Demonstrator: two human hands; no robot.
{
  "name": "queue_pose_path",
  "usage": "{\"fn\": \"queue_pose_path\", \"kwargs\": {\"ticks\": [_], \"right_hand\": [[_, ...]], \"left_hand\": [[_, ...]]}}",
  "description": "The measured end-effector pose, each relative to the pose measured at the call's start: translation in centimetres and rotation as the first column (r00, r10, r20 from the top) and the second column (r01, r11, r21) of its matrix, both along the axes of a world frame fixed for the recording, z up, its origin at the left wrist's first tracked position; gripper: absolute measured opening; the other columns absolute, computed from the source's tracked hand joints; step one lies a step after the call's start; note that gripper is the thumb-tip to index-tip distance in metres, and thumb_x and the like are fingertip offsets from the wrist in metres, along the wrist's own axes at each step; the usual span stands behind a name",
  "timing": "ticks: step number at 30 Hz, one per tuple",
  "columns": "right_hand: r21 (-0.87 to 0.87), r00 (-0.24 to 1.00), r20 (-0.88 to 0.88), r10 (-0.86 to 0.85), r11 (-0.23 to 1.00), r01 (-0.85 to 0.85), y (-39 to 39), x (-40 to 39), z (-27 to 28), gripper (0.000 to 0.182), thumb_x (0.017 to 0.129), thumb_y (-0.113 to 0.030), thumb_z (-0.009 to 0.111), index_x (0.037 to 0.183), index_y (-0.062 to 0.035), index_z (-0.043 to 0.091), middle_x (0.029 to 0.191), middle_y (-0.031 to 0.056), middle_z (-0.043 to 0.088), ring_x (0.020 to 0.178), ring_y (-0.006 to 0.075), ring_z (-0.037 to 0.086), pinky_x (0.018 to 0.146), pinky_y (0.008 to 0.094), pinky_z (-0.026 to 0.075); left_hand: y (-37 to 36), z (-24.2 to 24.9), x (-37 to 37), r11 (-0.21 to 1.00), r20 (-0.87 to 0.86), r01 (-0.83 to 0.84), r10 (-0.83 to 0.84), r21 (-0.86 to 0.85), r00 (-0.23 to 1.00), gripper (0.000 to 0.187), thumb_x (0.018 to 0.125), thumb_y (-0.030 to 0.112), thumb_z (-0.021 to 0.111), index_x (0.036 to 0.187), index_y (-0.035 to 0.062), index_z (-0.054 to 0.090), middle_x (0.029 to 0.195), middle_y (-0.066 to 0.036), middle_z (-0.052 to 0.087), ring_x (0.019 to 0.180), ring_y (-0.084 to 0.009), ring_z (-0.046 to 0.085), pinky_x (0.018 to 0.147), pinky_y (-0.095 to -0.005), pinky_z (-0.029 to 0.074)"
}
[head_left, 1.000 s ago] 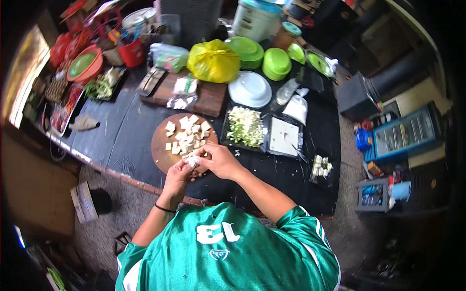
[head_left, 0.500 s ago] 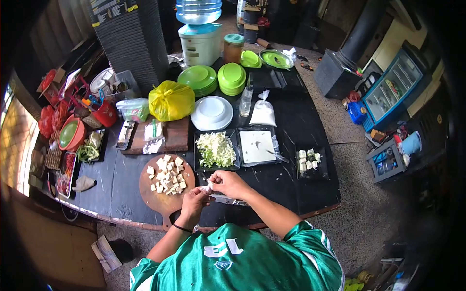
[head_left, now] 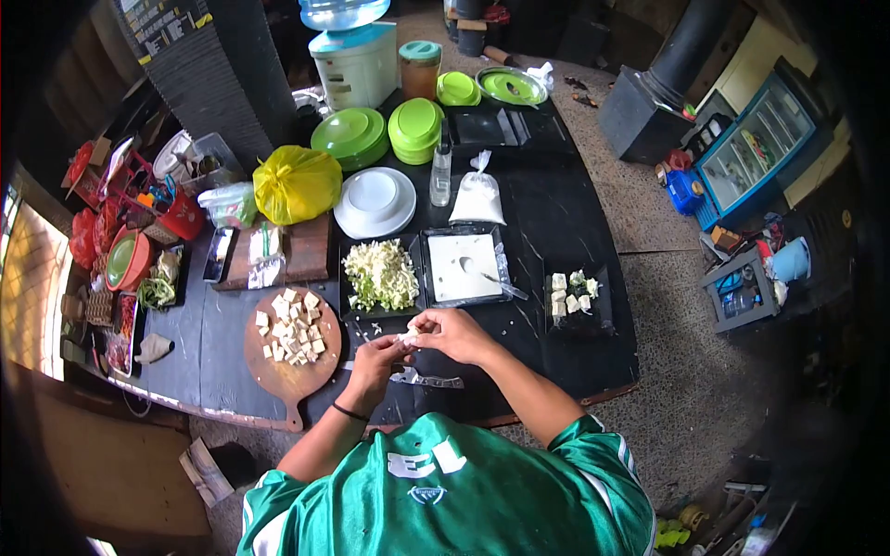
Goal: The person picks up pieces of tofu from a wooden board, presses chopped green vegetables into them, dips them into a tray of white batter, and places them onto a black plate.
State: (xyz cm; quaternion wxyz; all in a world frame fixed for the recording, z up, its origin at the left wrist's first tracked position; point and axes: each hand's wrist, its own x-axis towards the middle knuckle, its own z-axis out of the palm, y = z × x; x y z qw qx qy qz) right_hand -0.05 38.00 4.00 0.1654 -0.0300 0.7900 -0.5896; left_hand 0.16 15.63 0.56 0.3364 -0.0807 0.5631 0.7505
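Observation:
Fingertips of my left hand (head_left: 375,360) and my right hand (head_left: 451,335) meet around a small whitish tofu piece (head_left: 406,338), mostly covered by the fingers. Beneath them a knife (head_left: 431,381) lies on the table. To the left, a round wooden board (head_left: 270,374) carries a heap of cut tofu cubes (head_left: 298,335). Just beyond my hands, chopped cabbage and greens (head_left: 381,275) fill a black tray. Beside it, another black tray holds white batter (head_left: 456,255) with a spoon (head_left: 484,276) in it. At the right, several tofu pieces with greens (head_left: 567,292) sit on a third black tray (head_left: 593,323).
Behind the trays stand white plates (head_left: 345,222), a bag of white powder (head_left: 477,204), a bottle (head_left: 440,176), a yellow bag (head_left: 297,185) and green plates (head_left: 350,139). A dark wooden block (head_left: 306,257) and red baskets (head_left: 181,218) are at left.
The view has shifted, so the table things appear further left. My hands remain together on the tofu piece, now slightly farther over the table, and more of the knife shows.

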Motion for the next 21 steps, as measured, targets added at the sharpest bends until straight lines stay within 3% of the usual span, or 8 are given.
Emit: {"fn": "queue_pose_path", "kwargs": {"ticks": [7, 8, 9, 10, 12, 15, 17, 21], "right_hand": [[0.008, 0.994, 0.034, 0.1, 0.995, -0.101, 2.9, -2.2, -0.5, 0.03, 0.091, -0.021, 0.084, 0.109, 0.0014, 0.076, 0.093, 0.0092, 0.078, 0.084, 0.0147, 0.071, 0.08, 0.0328, 0.057], [0.073, 0.995, 0.025, 0.094, 0.993, -0.096, 3.2, -2.8, -0.5, 0.029, 0.091, -0.022, 0.084, 0.109, 0.0004, 0.076, 0.093, 0.0097, 0.078, 0.084, 0.0154, 0.072, 0.08, 0.0334, 0.057], [0.139, 0.996, 0.009, 0.09, 0.986, -0.09, 3.7, -3.6, -0.3, 0.029, 0.09, -0.022, 0.084, 0.108, -0.0006, 0.077, 0.092, 0.0102, 0.078, 0.084, 0.016, 0.072, 0.079, 0.0339, 0.057], [0.202, 0.994, -0.073, 0.079, 0.977, -0.063, 4.3, -4.5, 0.2, 0.029, 0.089, -0.025, 0.083, 0.106, -0.0021, 0.078, 0.09, 0.0111, 0.078, 0.083, 0.0178, 0.073, 0.079, 0.0353, 0.057], [0.325, 0.984, -0.177, 0.021, 0.945, 0.038, 5.9, -6.9, -0.3, 0.024, 0.088, -0.019, 0.08, 0.106, -0.0034, 0.076, 0.096, 0.0147, 0.078, 0.091, 0.03, 0.076, 0.084, 0.0416, 0.058], [0.542, 0.932, -0.36, 0.031, 0.821, 0.182, 7.5, -10.8, -2.0, 0.019, 0.087, -0.013, 0.074, 0.105, -0.0051, 0.072, 0.102, 0.0156, 0.076, 0.102, 0.0395, 0.072, 0.088, 0.0493, 0.057], [0.649, 0.785, -0.583, 0.209, 0.701, 0.296, 8.3, -13.1, -4.5, 0.017, 0.087, -0.014, 0.072, 0.102, -0.0059, 0.072, 0.098, 0.0123, 0.074, 0.098, 0.0344, 0.07, 0.084, 0.0503, 0.056], [0.726, 0.686, -0.637, 0.35, 0.572, 0.382, 8.0, -15.0, -7.5, 0.015, 0.086, -0.013, 0.071, 0.1, -0.0065, 0.073, 0.093, 0.0092, 0.074, 0.097, 0.0294, 0.067, 0.079, 0.0471, 0.053]], "left_hand": [[2.4, -0.1, -0.2, 0.996, 0.111, -0.054, 0.047, 0.067, 0.993, 0.031, 0.104, 0.027, 0.075, 0.119, 0.0002, 0.076, 0.108, -0.003, 0.079, 0.082, -0.0101, 0.07, 0.07, -0.0237, 0.051], [2.4, -1.0, -0.4, 0.997, 0.135, -0.044, 0.034, 0.069, 0.99, 0.037, 0.104, 0.026, 0.074, 0.131, 0.0002, 0.071, 0.116, -0.006, 0.079, 0.086, -0.011, 0.07, 0.074, -0.0239, 0.051], [2.7, -0.6, -0.5, 0.996, 0.141, -0.056, 0.045, 0.073, 0.989, 0.037, 0.104, 0.026, 0.074, 0.131, 0.0002, 0.071, 0.116, -0.006, 0.079, 0.086, -0.011, 0.07, 0.074, -0.0239, 0.051], [3.0, 0.3, -0.5, 0.997, 0.134, -0.079, 0.075, 0.025, 0.988, 0.042, 0.104, 0.026, 0.074, 0.137, 0.0003, 0.068, 0.119, -0.006, 0.078, 0.085, -0.0106, 0.071, 0.073, -0.0236, 0.052], [3.1, 0.4, -0.6, 0.992, 0.127, -0.121, 0.124, -0.025, 0.984, 0.054, 0.104, 0.023, 0.074, 0.151, 0.001, 0.059, 0.125, -0.008, 0.077, 0.083, -0.0092, 0.072, 0.071, -0.0226, 0.053], [2.8, 0.3, -0.3, 0.98, 0.071, -0.201, 0.201, -0.008, 0.977, 0.048, 0.103, 0.021, 0.076, 0.146, 0.0029, 0.064, 0.128, -0.007, 0.077, 0.082, -0.0072, 0.069, 0.071, -0.0218, 0.052], [2.5, 0.1, -0.1, 0.972, 0.046, -0.234, 0.233, 0.003, 0.971, 0.048, 0.103, 0.019, 0.075, 0.146, 0.0022, 0.063, 0.127, -0.01, 0.076, 0.082, -0.0083, 0.07, 0.071, -0.0219, 0.053], [1.4, -0.9, 0.5, 0.95, -0.009, -0.313, 0.313, -0.001, 0.95, 0.044, 0.104, 0.015, 0.073, 0.144, 0.0013, 0.063, 0.126, -0.013, 0.076, 0.082, -0.0099, 0.071, 0.07, -0.0223, 0.053]]}}
